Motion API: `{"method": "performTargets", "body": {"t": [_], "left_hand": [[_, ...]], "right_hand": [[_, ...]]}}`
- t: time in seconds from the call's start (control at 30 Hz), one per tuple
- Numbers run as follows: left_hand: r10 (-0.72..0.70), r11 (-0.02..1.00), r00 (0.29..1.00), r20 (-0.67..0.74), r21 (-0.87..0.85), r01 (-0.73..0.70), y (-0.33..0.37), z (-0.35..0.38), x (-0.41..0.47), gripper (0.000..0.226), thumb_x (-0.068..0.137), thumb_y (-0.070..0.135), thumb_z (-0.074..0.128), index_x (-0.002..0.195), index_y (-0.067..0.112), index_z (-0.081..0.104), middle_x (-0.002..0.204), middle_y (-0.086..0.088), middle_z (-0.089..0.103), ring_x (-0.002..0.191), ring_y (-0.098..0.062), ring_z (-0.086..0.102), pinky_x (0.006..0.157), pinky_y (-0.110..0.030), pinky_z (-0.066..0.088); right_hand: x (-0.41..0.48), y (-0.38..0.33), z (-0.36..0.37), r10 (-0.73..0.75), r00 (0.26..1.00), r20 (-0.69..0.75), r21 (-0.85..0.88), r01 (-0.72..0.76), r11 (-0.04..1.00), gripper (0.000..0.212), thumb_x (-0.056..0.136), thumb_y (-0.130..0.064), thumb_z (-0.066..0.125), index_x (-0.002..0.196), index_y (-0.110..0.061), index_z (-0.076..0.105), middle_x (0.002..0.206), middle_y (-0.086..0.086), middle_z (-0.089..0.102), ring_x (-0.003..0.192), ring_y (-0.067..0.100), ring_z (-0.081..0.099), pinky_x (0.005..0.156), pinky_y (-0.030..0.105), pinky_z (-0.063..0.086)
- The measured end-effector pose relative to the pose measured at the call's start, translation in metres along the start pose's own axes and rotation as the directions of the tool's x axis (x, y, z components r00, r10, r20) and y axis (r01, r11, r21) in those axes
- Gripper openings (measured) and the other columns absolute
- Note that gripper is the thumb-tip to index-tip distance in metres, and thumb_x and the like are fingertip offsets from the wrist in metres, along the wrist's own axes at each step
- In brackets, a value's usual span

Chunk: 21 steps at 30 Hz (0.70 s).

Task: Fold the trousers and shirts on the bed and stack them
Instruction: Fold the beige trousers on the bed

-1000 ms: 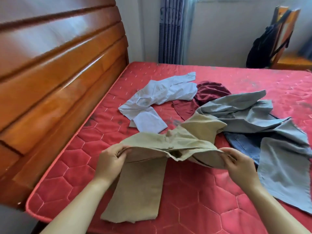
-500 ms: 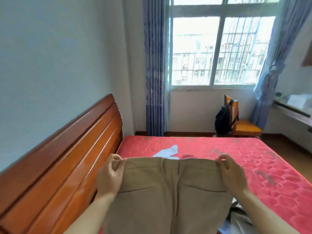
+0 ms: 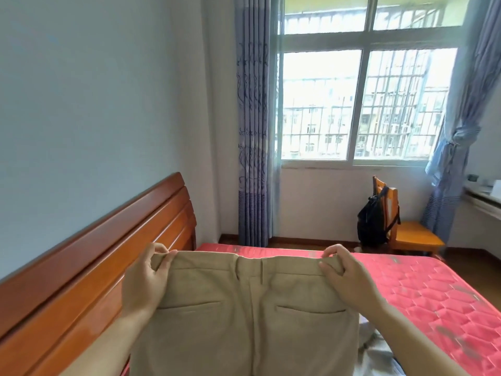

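Both hands, left hand [image 3: 147, 278] and right hand [image 3: 348, 276], pinch the waistband corners of the tan trousers [image 3: 244, 316], held up over the bed [image 3: 423, 291]. Fabric looks soft and floppy, probably light, so the waistband corners seem the best grip.

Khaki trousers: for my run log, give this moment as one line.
khaki trousers: held up, back pockets showing | left hand: pinches waistband corner | right hand: pinches other corner | fold: not started
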<state>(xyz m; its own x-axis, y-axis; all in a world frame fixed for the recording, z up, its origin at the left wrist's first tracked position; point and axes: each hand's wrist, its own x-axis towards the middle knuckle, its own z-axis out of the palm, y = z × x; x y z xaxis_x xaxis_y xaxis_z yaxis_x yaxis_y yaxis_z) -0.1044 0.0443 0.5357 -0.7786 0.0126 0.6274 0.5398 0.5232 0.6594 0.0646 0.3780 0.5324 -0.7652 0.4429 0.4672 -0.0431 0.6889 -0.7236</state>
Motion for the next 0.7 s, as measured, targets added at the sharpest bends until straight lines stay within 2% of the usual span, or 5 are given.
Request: {"method": "performTargets", "body": {"t": [0.2,0.3,0.47,0.6,0.7], "left_hand": [[0.107,0.979,0.992,-0.072,0.183,-0.092,0.007,0.004,0.061,0.018,0.09,0.044,0.052,0.078,0.03,0.048,0.059,0.018,0.054,0.05,-0.001,0.045,0.046,-0.02,0.029],[-0.049,0.974,0.995,0.087,0.224,0.028,-0.019,0.031,0.047,0.022,0.091,0.035,0.055,0.076,0.02,0.048,0.062,0.005,0.062,0.057,-0.02,0.056,0.049,-0.028,0.031],[-0.301,0.953,0.95,0.081,0.002,0.302,-0.028,0.053,0.009,0.022,0.09,0.038,0.055,0.074,0.024,0.049,0.067,0.008,0.058,0.062,-0.011,0.053,0.051,-0.026,0.035],[-0.218,0.951,0.941,0.258,-0.162,0.264,0.002,0.088,-0.016,0.013,0.084,0.034,0.064,0.076,0.025,0.058,0.066,0.005,0.065,0.059,-0.009,0.061,0.052,-0.018,0.042],[-0.184,0.887,0.883,0.431,-0.314,0.339,0.016,0.113,-0.022,0.005,0.087,0.021,0.064,0.087,0.026,0.065,0.079,0.006,0.071,0.075,-0.009,0.067,0.068,-0.024,0.052]], "right_hand": [[0.087,0.012,0.002,0.121,0.976,-0.183,0.081,-0.108,0.991,0.024,0.081,-0.037,0.069,0.097,-0.033,0.052,0.085,-0.006,0.064,0.077,0.012,0.058,0.066,0.029,0.042],[0.081,0.041,0.034,0.264,0.963,-0.046,-0.014,-0.265,0.964,0.016,0.085,-0.032,0.064,0.09,-0.018,0.056,0.086,0.003,0.066,0.08,0.021,0.059,0.065,0.031,0.04],[0.058,0.025,0.07,0.35,0.9,-0.26,0.087,-0.339,0.937,0.013,0.082,-0.028,0.063,0.086,-0.024,0.051,0.071,-0.006,0.06,0.066,0.015,0.059,0.058,0.03,0.041],[0.031,-0.019,0.123,0.333,0.942,0.035,0.266,-0.33,0.906,0.014,0.077,-0.021,0.07,0.084,-0.026,0.058,0.077,-0.006,0.065,0.069,0.007,0.062,0.059,0.015,0.048],[0.022,-0.042,0.158,0.242,0.946,0.216,0.413,-0.313,0.855,0.021,0.081,-0.014,0.069,0.095,-0.027,0.062,0.09,-0.006,0.068,0.075,0.011,0.068,0.074,0.03,0.056]]}}
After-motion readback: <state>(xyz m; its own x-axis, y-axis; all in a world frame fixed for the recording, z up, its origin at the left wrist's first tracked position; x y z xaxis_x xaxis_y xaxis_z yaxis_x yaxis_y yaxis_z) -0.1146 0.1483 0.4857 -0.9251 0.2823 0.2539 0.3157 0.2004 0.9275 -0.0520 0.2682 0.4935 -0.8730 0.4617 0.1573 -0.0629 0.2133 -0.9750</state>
